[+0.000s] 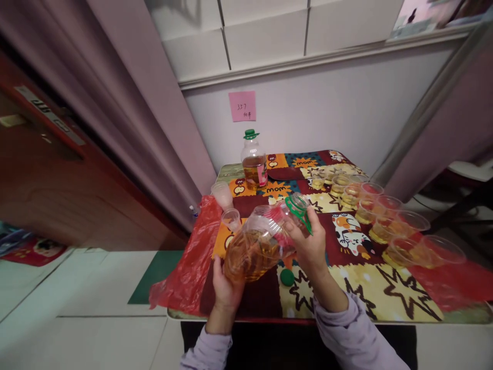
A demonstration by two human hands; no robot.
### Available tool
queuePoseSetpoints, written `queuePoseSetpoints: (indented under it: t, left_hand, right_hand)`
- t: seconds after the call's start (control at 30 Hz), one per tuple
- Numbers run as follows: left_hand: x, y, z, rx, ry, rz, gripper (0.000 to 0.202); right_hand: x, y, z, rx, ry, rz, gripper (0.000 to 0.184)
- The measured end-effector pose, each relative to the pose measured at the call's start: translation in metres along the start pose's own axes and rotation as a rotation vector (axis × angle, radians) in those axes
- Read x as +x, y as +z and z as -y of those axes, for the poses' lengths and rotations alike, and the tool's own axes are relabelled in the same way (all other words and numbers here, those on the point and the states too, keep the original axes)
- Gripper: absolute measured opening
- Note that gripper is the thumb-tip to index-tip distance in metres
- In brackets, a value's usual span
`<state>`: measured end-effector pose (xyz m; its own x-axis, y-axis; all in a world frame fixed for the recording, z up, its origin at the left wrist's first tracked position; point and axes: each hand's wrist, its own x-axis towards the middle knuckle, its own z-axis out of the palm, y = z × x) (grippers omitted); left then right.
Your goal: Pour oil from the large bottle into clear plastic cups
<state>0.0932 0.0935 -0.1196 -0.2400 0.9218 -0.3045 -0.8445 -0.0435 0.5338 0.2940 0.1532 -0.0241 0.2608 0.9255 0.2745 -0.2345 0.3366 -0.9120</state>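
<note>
I hold a large clear plastic bottle (257,241) of amber liquid, tilted on its side with its open green-ringed neck (297,205) pointing right and up. My left hand (224,289) is closed under the bottle's base. My right hand (308,241) grips the bottle near its neck and green handle. A green cap (287,277) lies on the table just below the bottle. To the right stands a curved row of clear plastic cups (396,226), several holding amber liquid.
A second bottle with a green cap (253,163) stands upright at the table's far side. Small empty cups (231,218) sit at the left by a red plastic bag (192,267). The patterned tablecloth (385,293) covers the table. A pink note (242,106) is on the wall.
</note>
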Motion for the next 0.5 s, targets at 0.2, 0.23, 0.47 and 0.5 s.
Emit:
queuePoseSetpoints:
  t: [0.2,0.23,0.47,0.5]
  left_hand:
    - [-0.010,0.020,-0.008,0.045,0.013,-0.097,0.057]
    - [-0.013,0.025,-0.012,0.064,0.024,-0.121,0.054]
    - [-0.026,0.041,-0.056,0.177,0.141,-0.416,0.031]
    - [-0.028,0.041,-0.061,0.200,0.155,-0.440,0.028]
  right_hand:
    - [-0.001,0.002,-0.004,-0.202,-0.101,0.027,0.077]
    - [0.000,0.003,-0.004,-0.227,-0.118,0.046,0.075]
    - [0.004,0.013,-0.014,-0.239,-0.147,0.215,0.064]
    - [0.005,0.016,-0.019,-0.213,-0.134,0.244,0.062]
